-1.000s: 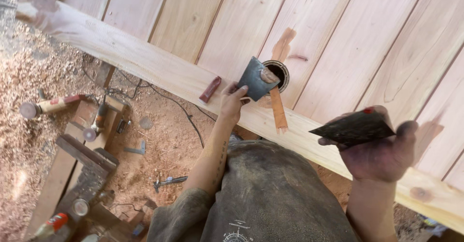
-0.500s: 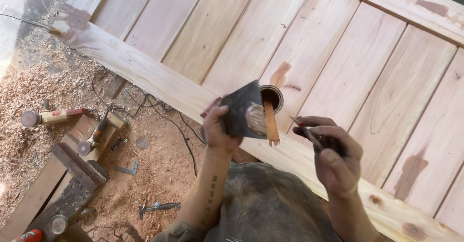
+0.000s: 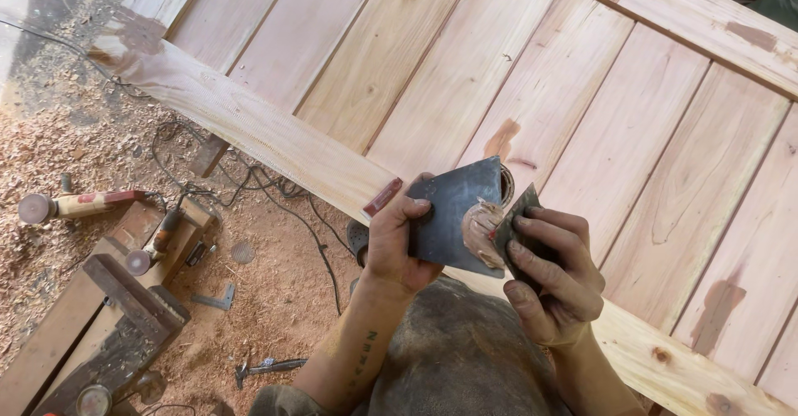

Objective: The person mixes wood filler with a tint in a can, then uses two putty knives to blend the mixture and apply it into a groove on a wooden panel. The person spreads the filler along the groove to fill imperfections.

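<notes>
Left hand [image 3: 399,246] is clamped on a flat dark metal scraper plate [image 3: 457,216] carrying a lump of brownish wood filler [image 3: 480,229], held just above the near edge rail of the pale pink plank door panel [image 3: 582,108], w/ a small round tin [image 3: 505,185] peeking out behind the plate. Right hand [image 3: 553,275] is closed on a small dark putty blade [image 3: 511,229], its edge touching the filler lump. Down left on the sawdust-covered dirt floor [image 3: 274,291]: two power tools w/ round discs [image 3: 75,206], black cables, a wooden block bench [image 3: 108,324].
</notes>
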Motion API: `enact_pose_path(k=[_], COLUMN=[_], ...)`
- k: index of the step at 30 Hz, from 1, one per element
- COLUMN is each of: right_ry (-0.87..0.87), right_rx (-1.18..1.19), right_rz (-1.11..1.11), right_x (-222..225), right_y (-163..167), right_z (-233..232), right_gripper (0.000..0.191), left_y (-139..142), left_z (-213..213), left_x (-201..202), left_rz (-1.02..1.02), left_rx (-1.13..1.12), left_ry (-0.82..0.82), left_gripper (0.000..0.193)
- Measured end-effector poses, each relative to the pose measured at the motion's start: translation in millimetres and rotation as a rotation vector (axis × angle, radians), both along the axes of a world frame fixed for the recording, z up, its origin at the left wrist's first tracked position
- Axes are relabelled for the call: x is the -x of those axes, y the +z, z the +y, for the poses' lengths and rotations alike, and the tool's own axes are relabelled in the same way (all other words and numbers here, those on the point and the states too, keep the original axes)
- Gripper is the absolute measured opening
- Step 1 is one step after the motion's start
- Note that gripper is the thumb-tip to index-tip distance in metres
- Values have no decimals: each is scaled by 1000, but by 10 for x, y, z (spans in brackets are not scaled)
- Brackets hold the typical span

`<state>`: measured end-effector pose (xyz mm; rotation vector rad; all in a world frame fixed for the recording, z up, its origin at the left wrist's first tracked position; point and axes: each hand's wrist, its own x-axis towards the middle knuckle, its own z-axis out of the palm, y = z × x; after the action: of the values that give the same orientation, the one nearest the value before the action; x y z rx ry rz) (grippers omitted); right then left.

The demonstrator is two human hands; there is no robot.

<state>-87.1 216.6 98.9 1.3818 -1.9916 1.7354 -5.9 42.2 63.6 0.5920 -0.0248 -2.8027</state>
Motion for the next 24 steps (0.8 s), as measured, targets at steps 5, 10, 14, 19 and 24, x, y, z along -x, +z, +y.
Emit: enact_pose_path(k=[5,10,14,19,24], right_ry=[-6,-10,-46,6,233], right_rx=[-121,-195,-271,-194,169], right_rz=[89,153,156,12,-927], right_x=[-46,-122,-177,-209,-239], right_y=[53,119,162,61,-25], right_z=[-88,-191,-203,-234,-225], right_gripper=[33,30,29,27,41], left_y=[-50,-84,-110,-73,41], left_z=[-197,-346,-411,-480,-440], left_x=[-89,-185,-189,-214,-212], left_rz=[-46,2,-105,79,-97], left_rx=[16,66,67,51,327], left_ry=[-4,8,19,7,40], left_gripper=[36,31,31,22,28])
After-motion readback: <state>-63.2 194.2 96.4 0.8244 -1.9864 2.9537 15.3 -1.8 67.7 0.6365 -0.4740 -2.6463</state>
